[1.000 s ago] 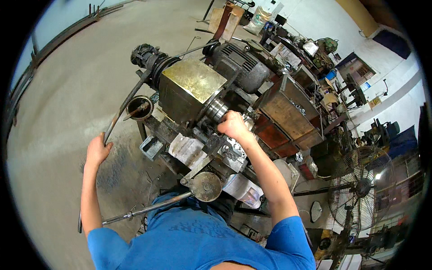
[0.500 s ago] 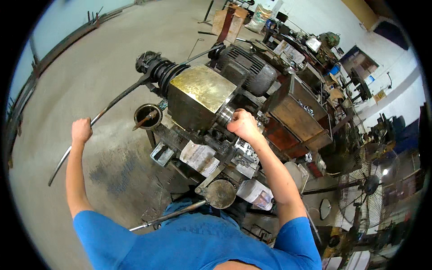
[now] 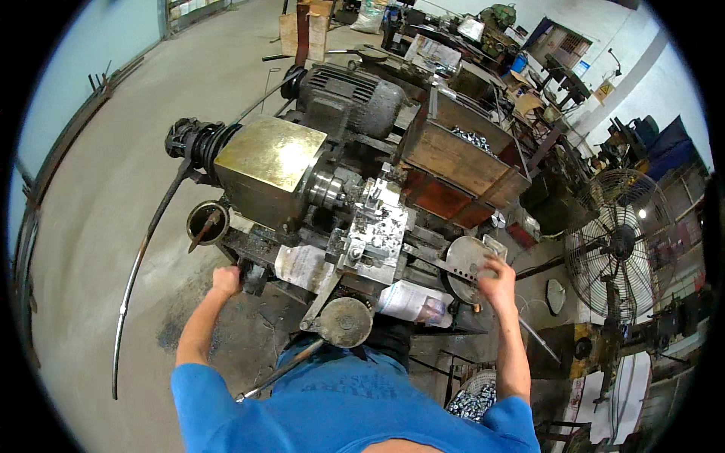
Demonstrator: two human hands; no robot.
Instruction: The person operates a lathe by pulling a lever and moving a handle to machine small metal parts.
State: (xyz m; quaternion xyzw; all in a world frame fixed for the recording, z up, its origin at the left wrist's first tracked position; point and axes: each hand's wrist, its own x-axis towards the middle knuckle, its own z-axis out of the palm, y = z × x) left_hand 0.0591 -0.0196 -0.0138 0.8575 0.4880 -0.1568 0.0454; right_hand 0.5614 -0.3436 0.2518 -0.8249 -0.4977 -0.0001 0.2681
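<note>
My left hand (image 3: 226,281) is at the side of a small dark box (image 3: 255,279) on the machine's left front; its fingertips are hidden. My right hand (image 3: 496,282) hovers at the right edge of a round metal disc (image 3: 467,255), fingers partly spread and slightly blurred, holding nothing I can see. Between the hands stands a greasy lathe-like machine with a brass-coloured headstock cover (image 3: 273,153), a shiny spindle nose (image 3: 326,189) and a chip-covered slide (image 3: 377,230). A long bent lever (image 3: 143,253) hangs free at the left.
A wooden box of small metal parts (image 3: 461,155) stands behind the slide, beside a motor (image 3: 349,98). A cup with a brush (image 3: 206,223) sits at the left. Another round plate (image 3: 346,322) is near my body. A basket of metal pieces (image 3: 474,396) and a caged fan (image 3: 621,241) are at the right.
My left hand has let go of the long lever and moved down to the small box. My right hand has left the spindle and moved right to the disc. The view has shifted right.
</note>
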